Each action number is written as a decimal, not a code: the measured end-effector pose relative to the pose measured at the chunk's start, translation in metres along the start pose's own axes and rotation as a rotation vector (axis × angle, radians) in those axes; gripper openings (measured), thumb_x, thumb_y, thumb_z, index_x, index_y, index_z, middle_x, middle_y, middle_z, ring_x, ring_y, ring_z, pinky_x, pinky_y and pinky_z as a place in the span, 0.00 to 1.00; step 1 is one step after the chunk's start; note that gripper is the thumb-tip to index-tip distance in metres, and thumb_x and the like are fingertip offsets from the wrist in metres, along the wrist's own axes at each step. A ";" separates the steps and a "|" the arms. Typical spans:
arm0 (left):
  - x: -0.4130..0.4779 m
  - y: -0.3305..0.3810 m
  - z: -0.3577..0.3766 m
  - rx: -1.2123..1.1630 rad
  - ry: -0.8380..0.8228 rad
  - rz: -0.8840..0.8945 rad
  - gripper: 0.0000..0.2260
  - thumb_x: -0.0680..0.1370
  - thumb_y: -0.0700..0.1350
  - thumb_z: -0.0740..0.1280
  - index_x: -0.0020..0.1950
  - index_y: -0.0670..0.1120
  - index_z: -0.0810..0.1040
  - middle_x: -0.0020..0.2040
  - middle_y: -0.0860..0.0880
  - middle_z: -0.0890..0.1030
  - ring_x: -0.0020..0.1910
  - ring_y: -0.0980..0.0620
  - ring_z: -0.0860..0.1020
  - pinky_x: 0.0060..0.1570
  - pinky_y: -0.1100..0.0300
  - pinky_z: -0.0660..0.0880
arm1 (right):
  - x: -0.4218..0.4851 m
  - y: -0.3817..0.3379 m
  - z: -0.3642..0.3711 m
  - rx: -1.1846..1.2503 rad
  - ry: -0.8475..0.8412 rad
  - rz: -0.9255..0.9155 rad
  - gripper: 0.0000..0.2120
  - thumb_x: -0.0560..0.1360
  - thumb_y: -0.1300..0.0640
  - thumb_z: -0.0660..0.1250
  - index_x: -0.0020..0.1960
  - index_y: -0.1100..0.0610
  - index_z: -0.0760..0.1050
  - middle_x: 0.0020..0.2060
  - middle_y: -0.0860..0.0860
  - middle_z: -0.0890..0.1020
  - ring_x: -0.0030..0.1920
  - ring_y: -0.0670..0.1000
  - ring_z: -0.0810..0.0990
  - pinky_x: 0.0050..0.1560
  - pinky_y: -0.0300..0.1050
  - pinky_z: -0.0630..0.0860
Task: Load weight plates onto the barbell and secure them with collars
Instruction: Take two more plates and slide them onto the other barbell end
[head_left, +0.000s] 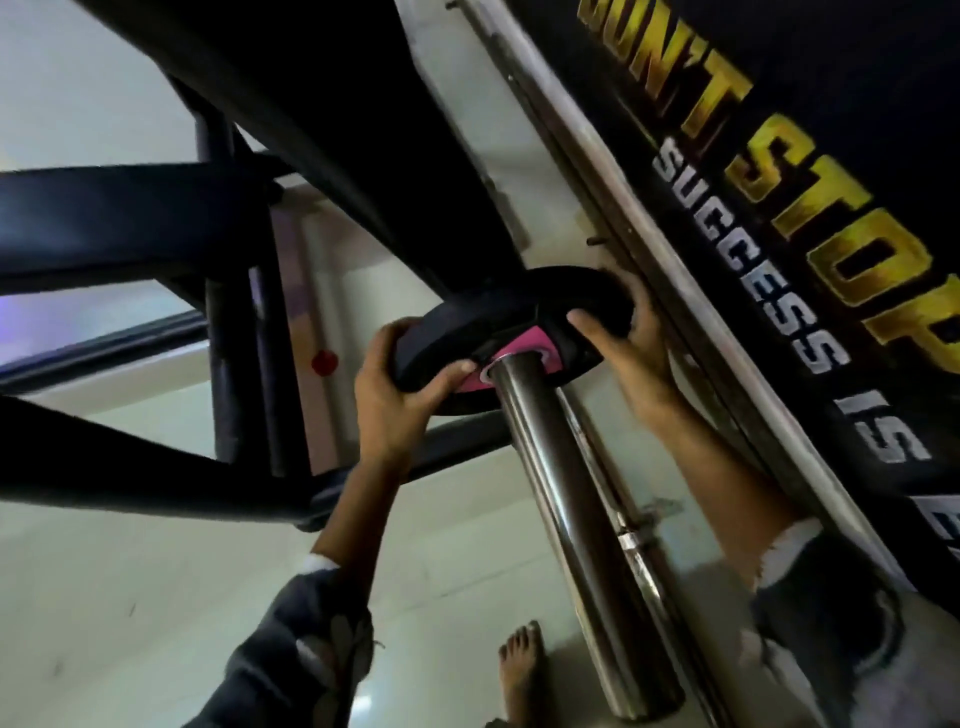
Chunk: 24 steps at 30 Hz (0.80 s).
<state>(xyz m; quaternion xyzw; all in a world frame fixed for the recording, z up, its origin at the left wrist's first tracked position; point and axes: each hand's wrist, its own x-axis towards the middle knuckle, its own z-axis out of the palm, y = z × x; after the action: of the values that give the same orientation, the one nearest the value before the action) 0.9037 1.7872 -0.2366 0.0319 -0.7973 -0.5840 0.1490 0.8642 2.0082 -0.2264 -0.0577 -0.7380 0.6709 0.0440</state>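
Head view | pink-hubbed weight plate (467, 317) on barbell sleeve (561, 493) | left hand (395, 395) left of sleeve, right hand (628, 353) right of it | both hands' fingers curled round plate rim

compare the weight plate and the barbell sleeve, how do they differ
The weight plate is a black disc with a pink centre; the barbell sleeve is a bare shiny metal tube. The plate is gripped at its rim by the left hand and right hand; no hand touches the sleeve. Shared: the sleeve runs through the plate's hole.
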 end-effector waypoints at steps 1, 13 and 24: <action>0.007 -0.002 0.000 -0.012 -0.018 0.035 0.20 0.63 0.63 0.74 0.51 0.64 0.74 0.46 0.63 0.81 0.46 0.66 0.78 0.45 0.72 0.73 | 0.007 0.005 0.000 0.007 -0.011 -0.029 0.23 0.64 0.57 0.75 0.57 0.55 0.73 0.51 0.48 0.79 0.52 0.38 0.78 0.52 0.28 0.73; -0.016 0.008 0.019 -0.141 0.241 0.108 0.13 0.63 0.64 0.75 0.38 0.58 0.77 0.32 0.60 0.78 0.34 0.59 0.76 0.33 0.62 0.73 | -0.012 0.011 -0.007 0.124 0.070 -0.079 0.31 0.58 0.49 0.75 0.50 0.71 0.74 0.40 0.53 0.81 0.41 0.38 0.79 0.44 0.33 0.76; -0.252 0.059 0.019 -0.042 0.197 -0.021 0.20 0.60 0.70 0.72 0.35 0.55 0.76 0.32 0.58 0.79 0.34 0.63 0.76 0.35 0.63 0.74 | -0.242 0.009 -0.109 0.154 0.093 -0.082 0.12 0.58 0.55 0.71 0.40 0.53 0.72 0.32 0.38 0.82 0.36 0.34 0.79 0.36 0.25 0.73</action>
<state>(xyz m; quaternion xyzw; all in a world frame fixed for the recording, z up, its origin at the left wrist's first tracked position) 1.1465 1.8796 -0.2371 0.0946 -0.7659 -0.5963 0.2211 1.1195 2.0813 -0.2221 -0.0547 -0.6830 0.7200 0.1099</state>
